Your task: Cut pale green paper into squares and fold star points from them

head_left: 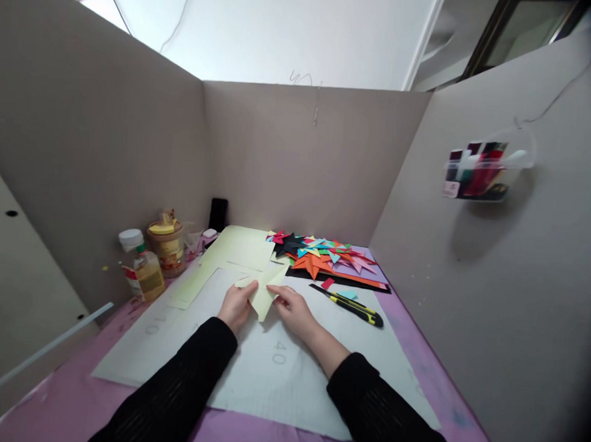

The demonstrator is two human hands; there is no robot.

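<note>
Between my hands, just above the white sheet [245, 391], is a pale yellow folded paper [262, 300] with pointed corners. My left hand [237, 305] grips its left side, thumb on top. My right hand [293, 309] is closed at its right edge, index finger and thumb pinching the paper. Behind it lie larger pale yellow sheets [241, 244]. To the right of my right hand rests a black and yellow utility knife [353, 308], with small red [328, 284] and light blue paper scraps [348, 295] close by.
Several colourful folded paper stars [313, 265] are heaped at the back right on coloured sheets. A bottle of amber liquid [148, 275], a brown tub [168, 248] and a black phone [218, 213] stand at the left. Grey panels [309, 162] enclose the table; a clear plastic container [489, 169] hangs on the right one.
</note>
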